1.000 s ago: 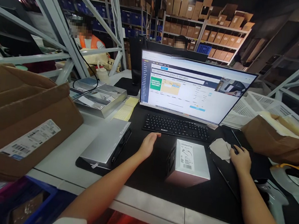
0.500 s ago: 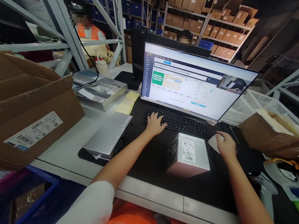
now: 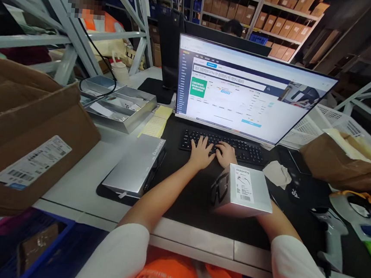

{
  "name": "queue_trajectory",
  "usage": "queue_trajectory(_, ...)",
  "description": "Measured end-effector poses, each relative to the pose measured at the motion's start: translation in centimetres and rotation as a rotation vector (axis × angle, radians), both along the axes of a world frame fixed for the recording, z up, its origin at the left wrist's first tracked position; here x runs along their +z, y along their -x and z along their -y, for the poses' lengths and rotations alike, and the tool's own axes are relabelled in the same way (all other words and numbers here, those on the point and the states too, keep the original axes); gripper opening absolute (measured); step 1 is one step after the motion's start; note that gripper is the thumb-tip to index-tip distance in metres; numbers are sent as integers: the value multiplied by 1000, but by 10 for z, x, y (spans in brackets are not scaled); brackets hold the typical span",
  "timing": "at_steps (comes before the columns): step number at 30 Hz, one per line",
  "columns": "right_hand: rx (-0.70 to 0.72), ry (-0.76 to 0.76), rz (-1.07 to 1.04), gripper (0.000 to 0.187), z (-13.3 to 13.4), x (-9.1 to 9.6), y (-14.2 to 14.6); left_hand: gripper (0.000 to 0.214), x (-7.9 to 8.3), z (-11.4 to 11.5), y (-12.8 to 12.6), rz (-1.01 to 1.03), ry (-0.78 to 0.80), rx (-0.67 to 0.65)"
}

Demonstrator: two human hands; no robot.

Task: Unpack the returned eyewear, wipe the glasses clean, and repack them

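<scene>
My left hand [image 3: 201,153] rests on the black keyboard [image 3: 251,154] with its fingers spread. Close beside it, my right hand [image 3: 226,154] also lies over the keys, fingers extended and holding nothing. A silver box [image 3: 256,189] with a white label and a picture of glasses stands in front of my right forearm and hides part of it. Left of my left forearm, a second silver box [image 3: 134,162] lies flat on a black mat. Behind the keyboard, the lit monitor [image 3: 227,103] shows a page with a green panel.
A crumpled pale cloth [image 3: 277,174] lies beside the dark mouse [image 3: 295,179]. A handheld scanner [image 3: 334,238] and a tape roll [image 3: 354,210] sit at right. A large cardboard box [image 3: 35,143] stands at left, near an open silver tray [image 3: 130,123] and yellow papers [image 3: 156,120].
My right hand has moved left from the pale cloth onto the keyboard, leaving the cloth on the desk. My left hand stays on the keys. The view has shifted slightly.
</scene>
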State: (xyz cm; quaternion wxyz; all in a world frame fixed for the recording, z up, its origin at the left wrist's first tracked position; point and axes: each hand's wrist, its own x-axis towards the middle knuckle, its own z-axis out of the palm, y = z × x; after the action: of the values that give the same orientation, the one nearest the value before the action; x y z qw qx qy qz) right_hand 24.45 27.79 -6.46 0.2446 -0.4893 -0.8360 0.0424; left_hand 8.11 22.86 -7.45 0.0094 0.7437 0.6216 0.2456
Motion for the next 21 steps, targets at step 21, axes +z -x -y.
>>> queue_trajectory(21, -65, -83, 104, 47, 13, -6, 19, 55, 2, 0, 22, 53, 6, 228)
